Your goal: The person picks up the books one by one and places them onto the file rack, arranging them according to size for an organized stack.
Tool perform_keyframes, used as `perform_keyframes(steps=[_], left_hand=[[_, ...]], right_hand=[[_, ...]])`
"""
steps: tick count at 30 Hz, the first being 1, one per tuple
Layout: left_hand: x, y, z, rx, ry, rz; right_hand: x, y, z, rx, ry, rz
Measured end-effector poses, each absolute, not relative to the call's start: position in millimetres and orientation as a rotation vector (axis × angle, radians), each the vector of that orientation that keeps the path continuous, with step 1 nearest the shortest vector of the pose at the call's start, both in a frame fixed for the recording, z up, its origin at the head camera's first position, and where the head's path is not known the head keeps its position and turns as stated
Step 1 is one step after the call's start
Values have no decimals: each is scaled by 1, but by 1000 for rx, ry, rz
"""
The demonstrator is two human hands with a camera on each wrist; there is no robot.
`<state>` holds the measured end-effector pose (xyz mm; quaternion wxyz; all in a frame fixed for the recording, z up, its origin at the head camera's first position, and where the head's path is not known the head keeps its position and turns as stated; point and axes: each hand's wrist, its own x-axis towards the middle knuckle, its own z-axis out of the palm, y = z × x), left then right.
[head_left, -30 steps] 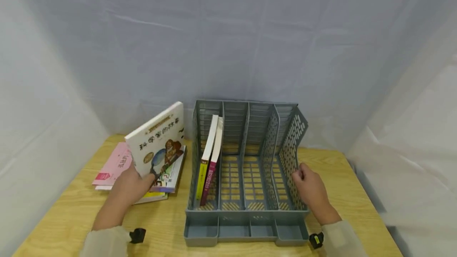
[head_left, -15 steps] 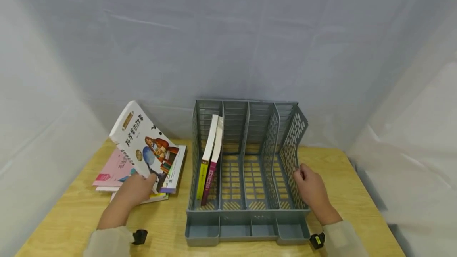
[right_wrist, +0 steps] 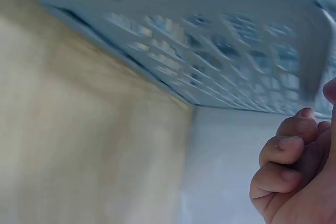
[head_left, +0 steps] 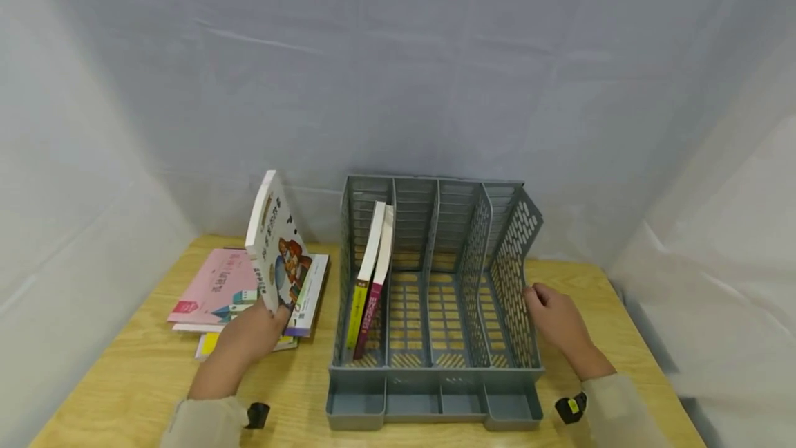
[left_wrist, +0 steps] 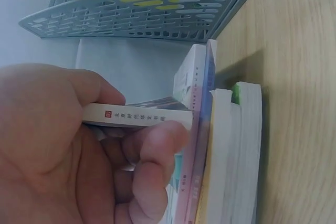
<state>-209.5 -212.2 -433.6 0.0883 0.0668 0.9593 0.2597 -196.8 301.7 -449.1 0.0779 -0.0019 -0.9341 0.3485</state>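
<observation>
My left hand [head_left: 251, 334] pinches a white picture book [head_left: 276, 247] at its lower edge, thumb on one side and curled fingers on the other. The book stands upright over a pile of books, its spine [left_wrist: 137, 115] facing the left wrist camera. In the pile are a pink book [head_left: 218, 278] and a white book with a purple edge [head_left: 316, 289]. My right hand [head_left: 560, 320] grips the front edge of the right side panel of a grey file rack [head_left: 432, 368], fingers curled. In the rack's leftmost slot lean a yellow-spined book [head_left: 355, 310] and a magenta-spined book [head_left: 370, 320].
Dividers [head_left: 432, 227] split the rack into several upright slots, with shallow trays [head_left: 410, 403] along its front. Everything stands on a wooden table [head_left: 124, 372]. A pale sheet [head_left: 398, 75] hangs close behind and at both sides.
The white book first swung left over the pile, then turned nearly edge-on and moved right with my left hand. My right hand stays at the rack's side panel.
</observation>
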Motion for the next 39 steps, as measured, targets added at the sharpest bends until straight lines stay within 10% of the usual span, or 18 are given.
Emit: perform_keyframes(steps=[39], left_hand=[[-207, -214, -439, 116, 2794, 923]], right_hand=[[-237, 280, -441, -84, -2767, 660]])
